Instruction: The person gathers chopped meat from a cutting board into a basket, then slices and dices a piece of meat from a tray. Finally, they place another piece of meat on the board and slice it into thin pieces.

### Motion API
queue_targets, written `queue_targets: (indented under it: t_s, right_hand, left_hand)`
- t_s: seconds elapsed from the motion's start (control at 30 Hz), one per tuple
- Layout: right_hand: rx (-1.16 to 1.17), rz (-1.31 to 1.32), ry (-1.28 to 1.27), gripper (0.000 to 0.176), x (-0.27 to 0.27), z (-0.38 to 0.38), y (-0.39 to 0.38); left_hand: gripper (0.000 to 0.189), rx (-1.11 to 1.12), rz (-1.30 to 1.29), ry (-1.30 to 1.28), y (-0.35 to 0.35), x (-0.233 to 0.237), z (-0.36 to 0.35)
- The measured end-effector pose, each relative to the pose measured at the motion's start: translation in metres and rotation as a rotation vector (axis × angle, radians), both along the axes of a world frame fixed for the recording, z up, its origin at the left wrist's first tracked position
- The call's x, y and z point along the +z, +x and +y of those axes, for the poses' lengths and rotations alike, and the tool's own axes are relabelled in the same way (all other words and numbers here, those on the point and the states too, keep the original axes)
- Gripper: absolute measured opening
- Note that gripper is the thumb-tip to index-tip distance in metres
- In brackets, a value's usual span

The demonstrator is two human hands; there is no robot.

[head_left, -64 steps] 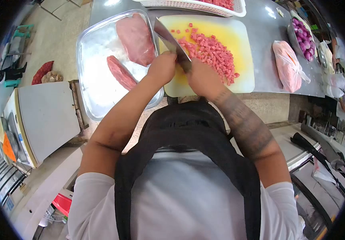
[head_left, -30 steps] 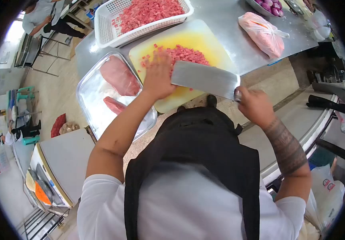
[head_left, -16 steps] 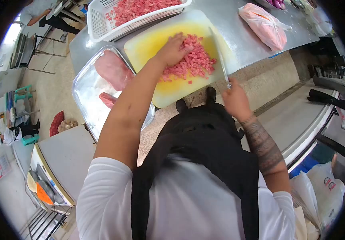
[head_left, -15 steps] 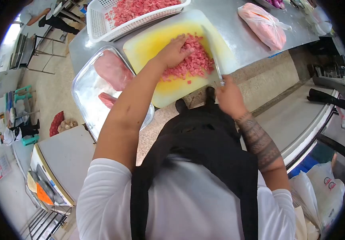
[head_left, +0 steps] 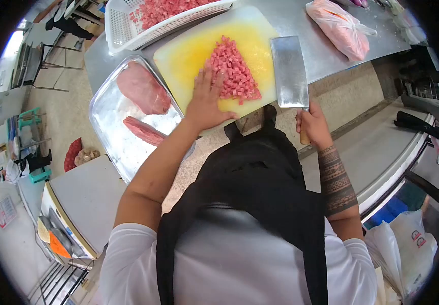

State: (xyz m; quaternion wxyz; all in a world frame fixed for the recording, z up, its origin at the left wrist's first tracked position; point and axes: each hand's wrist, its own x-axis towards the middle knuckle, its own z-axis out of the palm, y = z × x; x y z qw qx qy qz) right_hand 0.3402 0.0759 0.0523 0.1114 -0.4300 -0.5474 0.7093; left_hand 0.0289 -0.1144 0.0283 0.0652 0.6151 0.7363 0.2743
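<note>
Diced meat (head_left: 236, 73) on cutting board (head_left: 179, 53), upper centre of frame.
Left hand (head_left: 207, 105) against meat's lower-left side, fingers spread; right hand (head_left: 314, 126), right of centre, fingers wrapped round cleaver (head_left: 288, 71) handle, blade at board's right edge.

Your cleaver (head_left: 289, 71) pairs a smooth, shiny metal blade with a wooden-looking handle (head_left: 304, 136); your tray (head_left: 111, 119) gleams like polished metal, your cutting board (head_left: 179, 58) is matt plastic, your apron (head_left: 250, 178) dull cloth.

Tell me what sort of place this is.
Probably a commercial kitchen or butchery: diced meat lies on a cutting board, larger meat pieces sit in a tray, and the right hand holds a cleaver.
</note>
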Motion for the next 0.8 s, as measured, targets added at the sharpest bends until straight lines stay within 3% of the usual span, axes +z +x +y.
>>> queue_targets:
  t_s: [0.2,0.53,0.63,0.8]
  right_hand:
    - [0.006,-0.022,-0.028,0.018,0.009,-0.016,-0.015]
    - [-0.015,-0.075,-0.037,0.012,0.010,-0.024,-0.049]
    - [-0.001,-0.056,-0.015,0.023,0.000,-0.023,-0.047]
    - [0.043,-0.034,-0.047,0.026,-0.002,-0.027,-0.055]
  left_hand:
    - [0.118,0.257,0.162,-0.022,0.052,-0.004,0.046]
    - [0.102,0.257,0.157,-0.009,0.051,-0.011,0.048]
    - [0.103,0.257,0.162,0.001,0.050,-0.012,0.048]
    - [0.103,0.252,0.127,0.032,0.051,-0.007,0.047]
